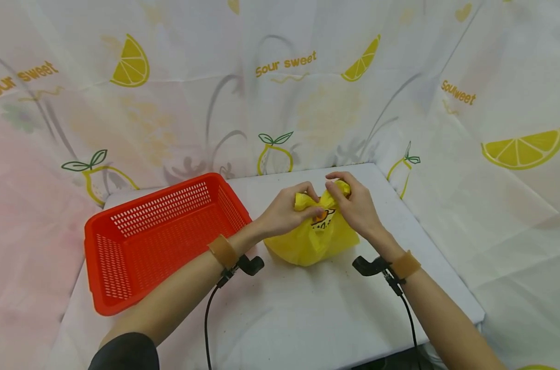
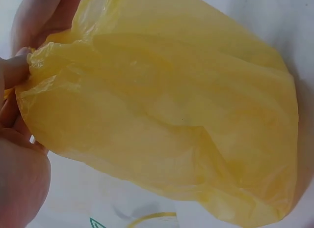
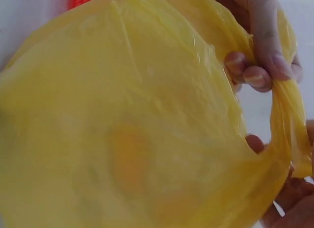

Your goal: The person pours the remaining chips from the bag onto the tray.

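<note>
A yellow plastic bag (image 1: 312, 244) with a small printed picture stands on the white table, its lower part bulging. At its gathered top, my left hand (image 1: 289, 208) pinches the plastic between thumb and fingers. Just to the right, my right hand (image 1: 356, 205) grips the other side of the top. Through the thin plastic in the right wrist view, blurred orange patches (image 3: 130, 159) show; what they are I cannot tell. That view also has my left hand (image 3: 262, 46) pinching a twisted strip of the bag. In the left wrist view the bag (image 2: 171, 115) fills most of the picture.
A red plastic basket (image 1: 169, 277) with slotted walls stands left of the bag, behind my left forearm. The white table (image 1: 280, 318) ends at a curtain (image 1: 280, 103) printed with lemons. Black cables (image 1: 207, 324) hang from the cameras strapped to both wrists.
</note>
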### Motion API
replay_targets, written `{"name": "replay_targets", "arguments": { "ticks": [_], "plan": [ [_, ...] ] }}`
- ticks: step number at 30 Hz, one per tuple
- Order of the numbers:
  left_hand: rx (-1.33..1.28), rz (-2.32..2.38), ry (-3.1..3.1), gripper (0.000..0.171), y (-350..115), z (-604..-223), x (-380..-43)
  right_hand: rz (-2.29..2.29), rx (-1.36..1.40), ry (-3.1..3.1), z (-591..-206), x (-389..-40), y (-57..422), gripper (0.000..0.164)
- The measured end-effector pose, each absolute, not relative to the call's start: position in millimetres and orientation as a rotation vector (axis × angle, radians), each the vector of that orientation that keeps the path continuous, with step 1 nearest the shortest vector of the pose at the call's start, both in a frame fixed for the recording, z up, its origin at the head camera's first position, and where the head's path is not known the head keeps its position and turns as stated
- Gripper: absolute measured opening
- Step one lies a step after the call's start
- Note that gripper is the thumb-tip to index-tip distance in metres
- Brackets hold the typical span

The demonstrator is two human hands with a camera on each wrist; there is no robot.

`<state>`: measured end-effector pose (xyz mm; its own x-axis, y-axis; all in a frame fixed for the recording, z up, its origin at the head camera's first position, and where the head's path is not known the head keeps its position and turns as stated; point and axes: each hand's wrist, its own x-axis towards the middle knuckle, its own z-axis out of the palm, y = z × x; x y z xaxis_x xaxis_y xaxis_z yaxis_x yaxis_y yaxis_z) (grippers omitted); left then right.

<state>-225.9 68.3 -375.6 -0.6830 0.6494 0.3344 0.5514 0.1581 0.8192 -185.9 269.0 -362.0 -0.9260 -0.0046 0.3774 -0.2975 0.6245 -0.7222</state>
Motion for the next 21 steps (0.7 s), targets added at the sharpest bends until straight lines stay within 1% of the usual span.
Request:
{"name": "replay_targets", "arguments": {
  "ticks": [5, 7, 12, 14, 21],
  "plan": [
    [1.14, 1.614, 2.266, 0.017, 65.4, -377.8, -230.1, 1.055, 0.495, -2.415, -362.1, -186.6, 272.5, 0.029],
    [1.131, 1.626, 2.254, 0.016, 64.3, -378.2, -231.4, 0.953, 0.608, -2.342, -362.5, -186.3, 272.9, 0.031],
    [1.083, 1.684, 2.154, 0.014, 60.2, -359.5, -222.7, 0.654, 0.826, -2.148, -364.7, -183.1, 272.2, 0.041],
    [1.046, 1.722, 2.101, 0.016, 60.0, -357.5, -223.2, 0.582, 0.886, -2.103, -367.7, -181.9, 272.3, 0.046],
    [0.954, 1.826, 1.984, 0.019, 62.9, -377.3, -238.9, 0.507, 0.961, -2.183, -384.3, -177.8, 275.3, 0.055]
  ]
}}
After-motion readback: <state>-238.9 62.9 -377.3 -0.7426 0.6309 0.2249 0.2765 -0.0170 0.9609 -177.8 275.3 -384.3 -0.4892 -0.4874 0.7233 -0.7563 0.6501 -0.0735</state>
